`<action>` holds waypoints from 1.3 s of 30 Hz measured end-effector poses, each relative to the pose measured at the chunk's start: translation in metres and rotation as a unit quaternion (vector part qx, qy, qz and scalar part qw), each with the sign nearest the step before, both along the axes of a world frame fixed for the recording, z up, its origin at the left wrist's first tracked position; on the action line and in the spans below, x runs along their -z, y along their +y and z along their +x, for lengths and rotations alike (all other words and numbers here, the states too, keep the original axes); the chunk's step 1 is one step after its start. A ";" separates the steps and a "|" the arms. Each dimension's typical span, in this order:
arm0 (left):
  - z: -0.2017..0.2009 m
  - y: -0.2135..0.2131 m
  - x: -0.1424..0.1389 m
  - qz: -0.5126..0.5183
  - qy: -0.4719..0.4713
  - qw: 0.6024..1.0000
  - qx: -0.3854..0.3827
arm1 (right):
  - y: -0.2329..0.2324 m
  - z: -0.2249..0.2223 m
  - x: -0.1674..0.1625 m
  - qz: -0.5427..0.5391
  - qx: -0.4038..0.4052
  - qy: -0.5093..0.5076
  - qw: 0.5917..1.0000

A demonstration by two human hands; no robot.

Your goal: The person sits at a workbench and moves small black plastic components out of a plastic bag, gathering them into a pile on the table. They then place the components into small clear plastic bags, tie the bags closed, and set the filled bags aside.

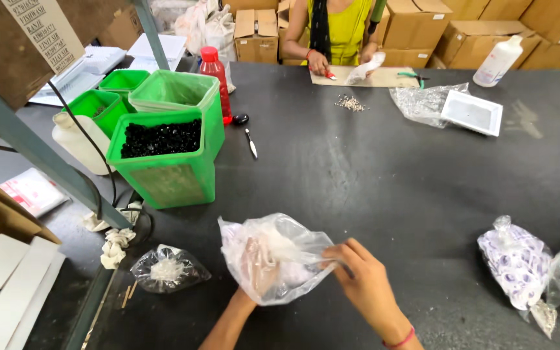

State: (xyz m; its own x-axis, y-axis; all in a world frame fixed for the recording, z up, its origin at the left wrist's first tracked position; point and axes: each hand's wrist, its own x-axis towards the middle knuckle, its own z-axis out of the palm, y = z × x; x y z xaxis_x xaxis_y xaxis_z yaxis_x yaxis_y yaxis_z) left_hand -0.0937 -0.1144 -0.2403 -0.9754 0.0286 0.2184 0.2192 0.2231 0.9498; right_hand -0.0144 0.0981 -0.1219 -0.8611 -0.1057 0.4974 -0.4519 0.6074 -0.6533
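1 clear plastic bag (280, 256) at near table edge: left hand (257, 266) inside it, fingers' state can't tell thru the film; right hand (364, 279) pinches bag's rim. 4 green bins (163, 162) stand beyond-left, 1 w/ black bits. 1 small knotted bag (166, 269) just left, 1 printed bag (520, 262) well right. co-worker's hands (319, 63) at far side.

1. A dark work table (371, 175) carries everything.
2. A green bin of black pieces (163, 155) stands toward its left side.
3. Just right of the bin lies a pen (251, 143).
4. Below the bin rests a small clear bag (168, 268).
5. Far right of the bin sits a white tray (472, 113).
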 end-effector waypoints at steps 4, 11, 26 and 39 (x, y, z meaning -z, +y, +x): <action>0.004 0.018 0.007 -0.060 -0.024 0.997 0.049 | 0.033 0.010 0.019 0.001 0.086 0.036 0.996; 0.046 0.054 -0.036 -0.157 0.051 0.980 0.113 | 0.100 0.042 0.044 0.035 0.210 0.110 0.971; 0.064 0.091 -0.113 -0.144 0.228 0.938 0.216 | 0.134 0.028 0.050 -0.009 0.295 0.244 0.924; 0.053 0.075 -0.100 -0.126 -0.020 0.932 0.340 | 0.114 0.034 0.018 -0.013 0.240 0.174 0.955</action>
